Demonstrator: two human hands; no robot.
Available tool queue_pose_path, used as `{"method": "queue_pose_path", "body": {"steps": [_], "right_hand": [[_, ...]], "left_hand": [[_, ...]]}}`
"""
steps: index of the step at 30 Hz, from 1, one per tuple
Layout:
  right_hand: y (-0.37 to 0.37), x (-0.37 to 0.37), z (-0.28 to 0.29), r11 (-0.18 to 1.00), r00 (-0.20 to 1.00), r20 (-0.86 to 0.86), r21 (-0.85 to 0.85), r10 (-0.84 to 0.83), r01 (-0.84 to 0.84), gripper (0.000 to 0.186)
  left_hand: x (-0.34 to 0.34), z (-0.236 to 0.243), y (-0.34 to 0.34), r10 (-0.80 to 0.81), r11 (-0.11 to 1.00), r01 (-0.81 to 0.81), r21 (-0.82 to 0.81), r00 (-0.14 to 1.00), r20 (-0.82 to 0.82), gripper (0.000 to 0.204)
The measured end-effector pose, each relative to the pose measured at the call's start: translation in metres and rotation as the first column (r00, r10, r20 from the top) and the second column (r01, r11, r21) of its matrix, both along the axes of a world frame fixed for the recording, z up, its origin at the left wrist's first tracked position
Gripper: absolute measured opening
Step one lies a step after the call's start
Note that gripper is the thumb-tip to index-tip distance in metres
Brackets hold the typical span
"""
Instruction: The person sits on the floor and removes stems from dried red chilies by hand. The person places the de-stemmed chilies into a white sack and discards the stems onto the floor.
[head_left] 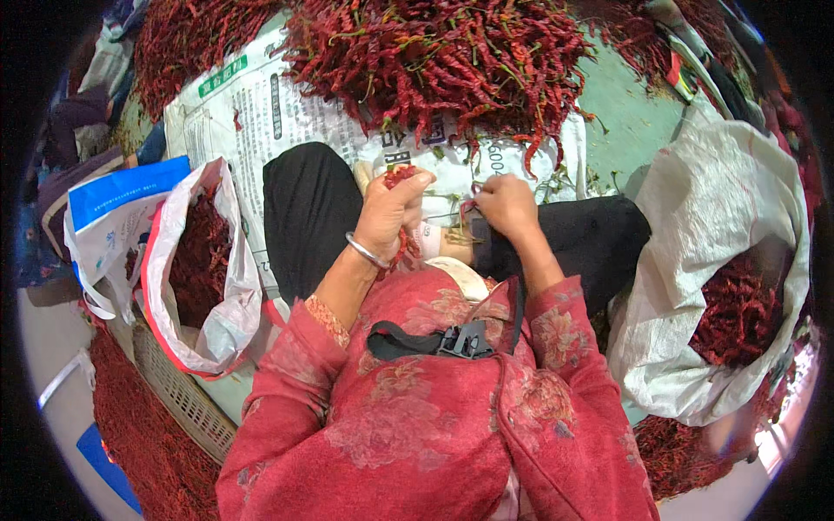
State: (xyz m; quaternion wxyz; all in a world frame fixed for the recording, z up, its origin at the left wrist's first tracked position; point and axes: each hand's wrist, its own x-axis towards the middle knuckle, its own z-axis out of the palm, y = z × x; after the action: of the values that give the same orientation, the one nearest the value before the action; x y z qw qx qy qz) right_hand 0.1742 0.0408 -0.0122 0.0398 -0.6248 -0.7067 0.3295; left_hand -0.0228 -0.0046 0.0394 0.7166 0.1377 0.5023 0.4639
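Note:
My left hand [391, 208] is closed round several dried red chili peppers [403, 250], some poking out above the thumb and others hanging below the palm. A metal bangle [367, 250] is on that wrist. Close by on the right, my right hand [507, 207] is pinched, with a thin curved red chili pepper [468, 207] at its fingertips, partly hidden. Pale loose stems [460, 236] lie on my lower leg below the hands. Just beyond both hands, a large heap of red chilies [434, 69] with greenish stems rests on printed white sacking [321, 122].
An upright white bag with a red edge [230, 295], holding dark red chilies, stands at my left beside a blue-and-white bag [129, 195]. On my right is a big white woven sack [669, 347] with chilies inside. A slatted crate [187, 391] lies lower left.

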Motion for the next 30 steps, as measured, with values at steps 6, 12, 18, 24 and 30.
{"method": "queue_pose_path", "body": {"steps": [6,12,18,24,30], "right_hand": [[0.015,0.014,0.038,0.719,0.49,-0.604,-0.691,-0.628,0.071,0.015],[0.004,0.003,0.047,0.81,0.507,-0.689,-0.586,-0.518,0.03,0.015],[0.002,0.001,0.06,0.955,0.709,-0.683,-0.293,-0.177,-0.043,0.022],[-0.026,0.011,0.066,0.962,0.849,-0.527,0.25,0.036,0.114,0.023],[-0.037,0.015,0.053,0.985,0.693,-0.719,-0.151,-0.055,-0.078,0.026]], "left_hand": [[-0.003,-0.013,0.004,-0.043,0.999,0.044,0.004,0.996,-0.078,0.021],[0.006,0.002,0.01,-0.19,0.981,0.19,-0.027,0.982,-0.018,0.024],[0.018,0.004,0.006,-0.364,0.931,0.362,-0.038,0.93,-0.06,0.015],[0.023,0.001,0.005,-0.219,0.968,0.215,-0.13,0.976,-0.018,0.015],[0.022,-0.004,0.004,-0.147,0.979,0.173,-0.112,0.966,0.212,0.014]]}}
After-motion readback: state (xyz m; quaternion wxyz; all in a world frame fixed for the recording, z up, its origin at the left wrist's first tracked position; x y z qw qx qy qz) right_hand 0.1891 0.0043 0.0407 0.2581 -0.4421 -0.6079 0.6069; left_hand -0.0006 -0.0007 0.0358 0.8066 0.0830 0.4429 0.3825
